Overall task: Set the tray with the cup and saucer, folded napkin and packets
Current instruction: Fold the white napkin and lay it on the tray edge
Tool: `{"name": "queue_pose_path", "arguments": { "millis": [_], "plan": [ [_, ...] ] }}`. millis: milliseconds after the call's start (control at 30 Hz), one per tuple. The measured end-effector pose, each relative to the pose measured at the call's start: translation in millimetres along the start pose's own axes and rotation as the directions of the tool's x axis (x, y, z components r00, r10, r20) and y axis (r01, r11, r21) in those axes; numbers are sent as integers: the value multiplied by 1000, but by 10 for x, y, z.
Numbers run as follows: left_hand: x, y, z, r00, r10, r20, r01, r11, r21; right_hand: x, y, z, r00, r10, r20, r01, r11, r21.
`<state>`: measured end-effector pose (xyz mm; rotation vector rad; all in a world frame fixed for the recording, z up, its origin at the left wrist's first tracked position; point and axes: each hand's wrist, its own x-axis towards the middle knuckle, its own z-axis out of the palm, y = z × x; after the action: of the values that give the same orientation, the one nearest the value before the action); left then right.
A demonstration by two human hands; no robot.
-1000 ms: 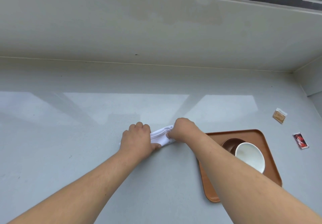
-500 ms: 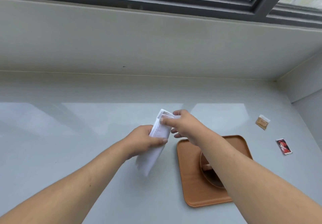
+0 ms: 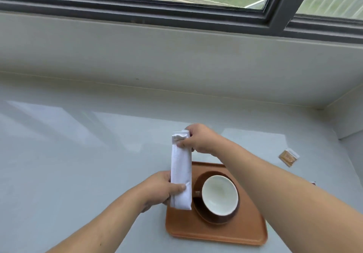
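Both hands hold the folded napkin, a long white strip raised lengthwise over the left edge of the tray. The left hand has its grip clenched around the napkin's near end; the right hand pinches its far end. On the tray the white cup sits in the dark saucer. A tan packet lies on the tabletop, right of the tray and well apart from it.
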<state>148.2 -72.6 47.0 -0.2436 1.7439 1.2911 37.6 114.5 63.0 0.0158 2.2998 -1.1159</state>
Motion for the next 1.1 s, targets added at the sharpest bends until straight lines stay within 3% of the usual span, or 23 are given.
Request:
{"name": "queue_pose_path", "arguments": {
  "millis": [67, 133, 300, 433, 600, 667, 733, 767, 833, 900, 1000, 1100],
  "plan": [
    [-21, -233, 178, 996, -60, -65, 60, 998, 5, 14, 101, 62, 999, -30, 29, 38, 947, -320],
    [-30, -451, 306, 984, -99, -147, 110, 992, 66, 3, 222, 193, 997, -50, 66, 76, 878, -472],
    [-38, -751, 411, 958, -144, -247, 211, 938, 273, 2, 485, 563, 995, -5, 99, 57, 849, -525],
    [19, -793, 403, 924, -45, -380, 277, 764, 583, 53, 538, 674, 999, -40, 31, 51, 837, -544],
    [65, -932, 325, 896, -56, -440, 355, 684, 637, 14, 522, 686, 992, -28, -121, -63, 731, -679],
    [59, -1003, 301, 888, -59, -455, 367, 686, 628, -121, 419, 679, 978, -138, -158, -42, 610, -792],
    [57, -1047, 298, 890, -53, -453, 358, 697, 621, -320, 264, 771, 950, -299, -86, 84, 512, -855],
    [55, -1049, 299, 894, -51, -445, 350, 700, 622, -442, 189, 868, 946, -323, -15, 161, 511, -845],
    [44, -1034, 300, 906, -49, -421, 331, 702, 631, -716, 107, 1144, 962, -211, 175, 267, 575, -774],
    [35, -1021, 303, 912, -32, -410, 318, 687, 654, -935, 94, 1404, 932, -6, 362, 302, 564, -768],
    [47, -1046, 302, 916, -15, -401, 305, 675, 672, -896, 103, 1475, 884, 179, 431, 298, 494, -817],
    [116, -1046, 295, 936, -55, -349, 294, 668, 683, -565, 17, 1315, 870, 227, 437, 309, 440, -843]
  ]
}}
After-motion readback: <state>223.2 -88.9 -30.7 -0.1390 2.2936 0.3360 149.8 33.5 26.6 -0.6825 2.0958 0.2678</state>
